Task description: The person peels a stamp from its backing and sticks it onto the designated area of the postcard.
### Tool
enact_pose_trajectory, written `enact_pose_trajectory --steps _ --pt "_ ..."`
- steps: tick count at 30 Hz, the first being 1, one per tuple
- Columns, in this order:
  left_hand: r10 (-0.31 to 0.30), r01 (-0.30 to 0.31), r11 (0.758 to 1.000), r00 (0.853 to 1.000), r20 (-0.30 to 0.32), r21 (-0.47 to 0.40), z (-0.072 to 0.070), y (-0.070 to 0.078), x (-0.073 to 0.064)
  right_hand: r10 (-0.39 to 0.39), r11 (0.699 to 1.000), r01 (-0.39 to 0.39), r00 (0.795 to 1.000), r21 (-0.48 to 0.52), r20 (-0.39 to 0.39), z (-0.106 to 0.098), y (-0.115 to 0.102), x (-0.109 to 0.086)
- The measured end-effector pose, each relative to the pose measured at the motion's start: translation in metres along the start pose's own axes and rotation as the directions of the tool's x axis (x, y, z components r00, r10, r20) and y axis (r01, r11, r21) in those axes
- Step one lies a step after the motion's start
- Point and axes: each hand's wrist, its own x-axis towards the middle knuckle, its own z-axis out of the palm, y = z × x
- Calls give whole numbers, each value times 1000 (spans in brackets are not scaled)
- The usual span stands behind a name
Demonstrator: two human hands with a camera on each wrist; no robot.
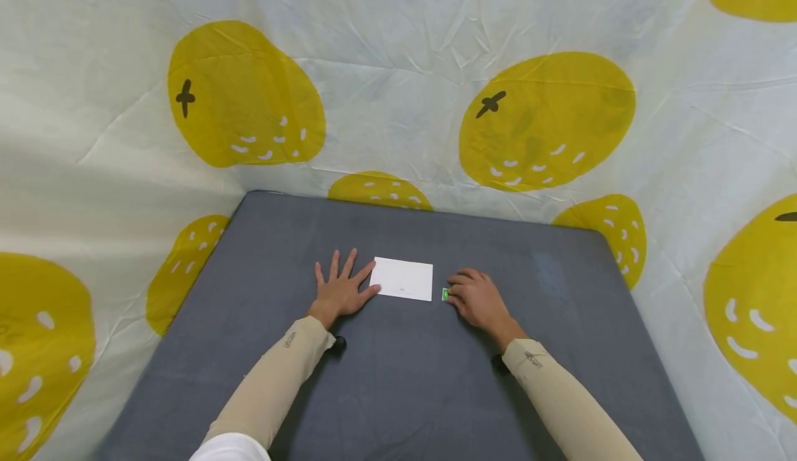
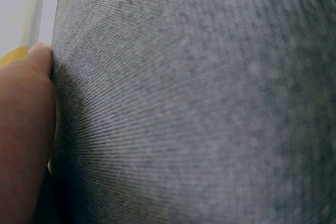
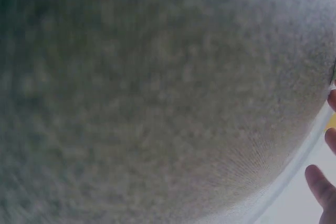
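A white rectangular card or envelope lies flat on the grey table, with a small faint mark near its lower edge. My left hand rests on the table with fingers spread. Its index finger and thumb reach the left edge of the white paper. In the left wrist view the thumb shows against the paper's edge. Just right of the paper, my right hand pinches a small green stamp-like piece with a pale border. Part of that piece is hidden beneath the fingertips. The right wrist view catches only some fingers.
The table has a dark grey cloth surface. Around its back and sides hangs a pale curtain with large yellow fruit prints. Dark wrist straps show at both wrists.
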Motion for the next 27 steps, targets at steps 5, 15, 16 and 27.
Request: enact_pose_trajectory --steps 5,15,16,27 --pt "2 -2 1000 1000 3 -11 2 -1 1 -41 999 41 999 4 -9 1 0 1" --pt "-1 1 999 1000 19 -33 5 -6 4 -1 1000 1 1000 0 16 -2 -5 1" --pt "2 -2 999 1000 12 -32 5 -6 4 1 1000 -1 1000 1 8 -2 -5 2" --pt "8 -9 1000 1000 -17 -5 0 -1 -1 -75 996 75 997 -38 0 1 -3 8"
